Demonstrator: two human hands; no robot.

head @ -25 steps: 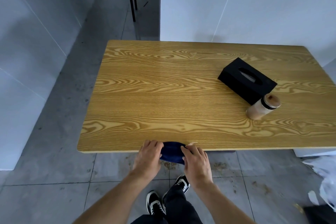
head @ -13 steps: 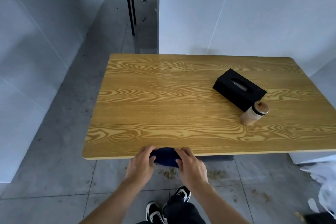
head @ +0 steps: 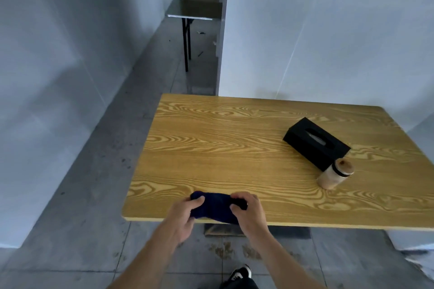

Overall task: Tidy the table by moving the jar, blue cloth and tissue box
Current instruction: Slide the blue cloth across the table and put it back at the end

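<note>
A bunched dark blue cloth (head: 215,206) lies over the near edge of the wooden table (head: 234,148). My left hand (head: 183,216) grips its left end and my right hand (head: 250,212) grips its right end. Far to the right stands a black tissue box (head: 315,143), set at an angle. Just in front of the box sits a pale jar with a brown wooden lid (head: 334,173), close to the box's near corner; whether they touch cannot be told.
White walls close in on the left and behind the table. A small dark folding table (head: 195,10) stands in the corridor beyond. Grey tiled floor lies to the left and below, with my shoe (head: 239,274) near the bottom edge.
Both hands have carried the blue cloth up from below the table's front edge onto the tabletop. The camera has tilted upward, showing more of the corridor.
</note>
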